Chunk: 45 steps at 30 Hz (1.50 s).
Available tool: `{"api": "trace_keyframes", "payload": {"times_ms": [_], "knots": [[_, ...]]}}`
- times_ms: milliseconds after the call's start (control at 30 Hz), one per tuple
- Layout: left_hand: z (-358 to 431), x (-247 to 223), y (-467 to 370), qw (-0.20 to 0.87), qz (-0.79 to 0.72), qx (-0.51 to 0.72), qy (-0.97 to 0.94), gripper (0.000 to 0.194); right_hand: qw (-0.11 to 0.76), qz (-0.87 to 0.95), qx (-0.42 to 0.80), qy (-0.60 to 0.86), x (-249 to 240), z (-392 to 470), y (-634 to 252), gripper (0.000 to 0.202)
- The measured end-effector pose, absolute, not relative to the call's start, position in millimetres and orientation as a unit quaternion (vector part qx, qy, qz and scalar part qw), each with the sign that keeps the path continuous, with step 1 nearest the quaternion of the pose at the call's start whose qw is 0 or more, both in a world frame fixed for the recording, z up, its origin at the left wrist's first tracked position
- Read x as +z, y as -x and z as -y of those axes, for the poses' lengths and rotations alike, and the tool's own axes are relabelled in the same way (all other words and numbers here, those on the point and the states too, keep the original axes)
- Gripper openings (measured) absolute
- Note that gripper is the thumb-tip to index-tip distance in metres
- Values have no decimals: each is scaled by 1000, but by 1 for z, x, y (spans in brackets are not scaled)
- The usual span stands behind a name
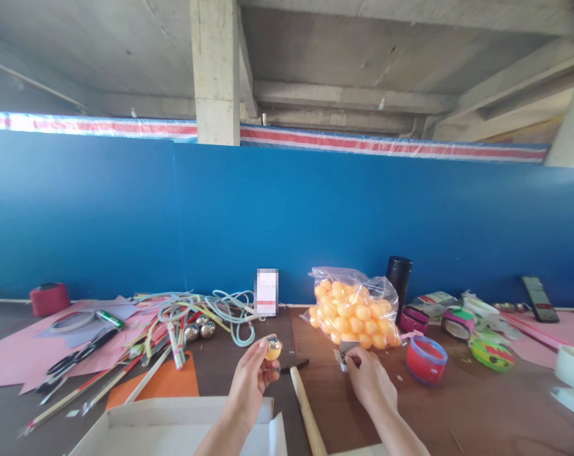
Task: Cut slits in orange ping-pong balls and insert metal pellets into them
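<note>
My left hand (251,381) is closed around an orange ping-pong ball (274,352), its upper part covered by something shiny and silver. To the right, my right hand (373,383) pinches a small flat grey piece (348,346) with thumb and fingers; its material is unclear. Between the hands, on the brown table, lies a hammer (305,405) with a pale wooden handle and dark head. Just behind my right hand sits a clear plastic bag (353,310) full of orange ping-pong balls.
An open white box (173,437) stands near my left forearm. Further left are scissors (85,348), silver balls (207,329), thin tubing (242,310) and coloured paper (21,354). At right are a red tape roll (426,361), a black cylinder (399,282) and a phone (538,299). A blue partition (287,215) rises behind.
</note>
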<state>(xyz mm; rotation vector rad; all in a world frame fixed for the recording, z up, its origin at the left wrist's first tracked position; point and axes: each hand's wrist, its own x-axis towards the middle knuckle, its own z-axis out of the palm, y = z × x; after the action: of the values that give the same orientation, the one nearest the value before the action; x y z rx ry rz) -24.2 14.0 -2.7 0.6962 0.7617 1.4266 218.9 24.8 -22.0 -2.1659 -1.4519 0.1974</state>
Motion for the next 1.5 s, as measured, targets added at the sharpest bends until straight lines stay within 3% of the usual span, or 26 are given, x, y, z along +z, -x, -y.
{"api": "trace_keyframes", "payload": {"times_ms": [1000,1500], "knots": [[-14,-3,24,641,-327,624,-302,37,276,531,70,798,-26,-27,-221,22],[-14,0,23,650,-315,626,-294,33,447,571,123,678,-18,-16,-203,19]]}}
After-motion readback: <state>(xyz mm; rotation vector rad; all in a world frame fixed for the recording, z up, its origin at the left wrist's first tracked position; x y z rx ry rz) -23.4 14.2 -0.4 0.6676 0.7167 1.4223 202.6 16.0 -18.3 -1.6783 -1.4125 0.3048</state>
